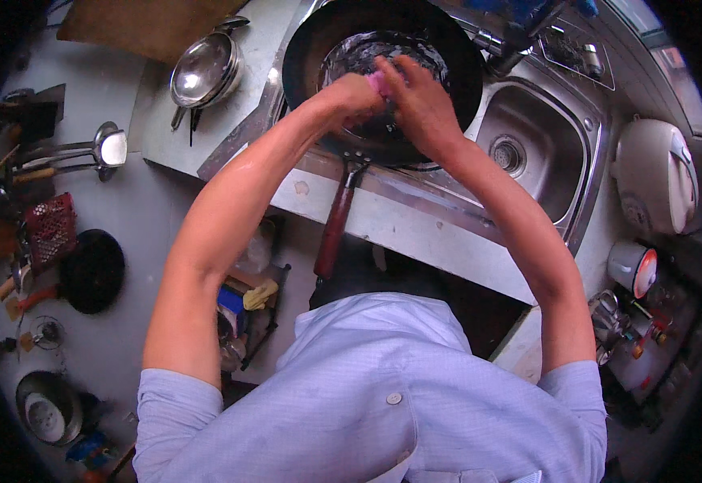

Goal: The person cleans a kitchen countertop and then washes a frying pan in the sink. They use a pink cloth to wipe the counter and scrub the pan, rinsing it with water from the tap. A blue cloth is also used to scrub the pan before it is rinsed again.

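Both hands are over a large dark wok (305,66), which rests across the left part of the steel sink with shiny liquid in it. My left hand (360,99) is closed around a small pink item (378,83), perhaps a cloth or sponge; most of it is hidden. Close against it on the right, my right hand (423,99) has its fingers bent over the pink item; whether they grip it cannot be told. The wok's dark red wooden handle (334,232) points towards me over the counter's front edge.
Right of the wok lies a sink basin (547,145) with a drain; a dark faucet (499,60) stands behind. Stacked metal bowls (203,69) sit on the left counter. A rice cooker (653,175) and an enamel mug (629,265) stand at the right. Utensils hang at the far left.
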A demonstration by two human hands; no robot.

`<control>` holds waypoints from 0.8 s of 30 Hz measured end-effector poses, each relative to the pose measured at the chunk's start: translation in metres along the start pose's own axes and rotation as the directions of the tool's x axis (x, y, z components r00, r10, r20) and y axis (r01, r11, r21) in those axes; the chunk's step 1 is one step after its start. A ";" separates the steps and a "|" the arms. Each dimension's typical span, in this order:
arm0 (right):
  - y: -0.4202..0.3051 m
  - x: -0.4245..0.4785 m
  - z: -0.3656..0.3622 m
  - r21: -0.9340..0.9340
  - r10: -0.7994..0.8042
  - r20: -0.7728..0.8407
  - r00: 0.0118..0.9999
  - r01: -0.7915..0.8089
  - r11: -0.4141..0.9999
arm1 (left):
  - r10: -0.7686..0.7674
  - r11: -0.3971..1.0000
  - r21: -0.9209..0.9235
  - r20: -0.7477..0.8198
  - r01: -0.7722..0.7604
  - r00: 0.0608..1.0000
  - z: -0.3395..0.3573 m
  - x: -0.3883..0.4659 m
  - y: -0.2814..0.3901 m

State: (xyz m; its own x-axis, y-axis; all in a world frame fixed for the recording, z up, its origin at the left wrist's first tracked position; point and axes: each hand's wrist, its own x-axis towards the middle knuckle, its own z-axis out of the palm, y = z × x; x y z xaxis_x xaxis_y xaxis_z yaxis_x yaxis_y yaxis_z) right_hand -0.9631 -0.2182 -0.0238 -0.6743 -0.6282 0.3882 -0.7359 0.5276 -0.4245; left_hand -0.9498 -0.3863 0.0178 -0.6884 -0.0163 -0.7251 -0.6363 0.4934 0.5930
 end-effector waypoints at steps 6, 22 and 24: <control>0.007 -0.002 -0.003 0.056 -0.239 0.239 0.941 0.232 0.971 | 0.004 0.997 -0.072 0.280 0.017 0.960 0.014 -0.008 -0.022; 0.038 0.021 0.009 0.361 -0.034 0.419 0.907 -0.132 0.923 | 0.784 0.447 0.844 -0.212 -0.295 0.583 0.035 -0.004 -0.005; 0.037 0.012 0.010 0.417 -0.039 0.376 0.926 -0.131 0.899 | 0.796 0.400 0.867 -0.169 -0.297 0.581 0.035 -0.003 -0.007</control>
State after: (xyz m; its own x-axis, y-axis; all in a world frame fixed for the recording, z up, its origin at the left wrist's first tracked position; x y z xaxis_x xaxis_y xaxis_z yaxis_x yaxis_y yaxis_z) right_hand -0.9973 -0.2122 -0.0434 -0.5722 -0.8172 0.0687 -0.5475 0.3183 -0.7739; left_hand -0.9308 -0.3588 0.0040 -0.9653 0.2367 0.1101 0.2514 0.9564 0.1487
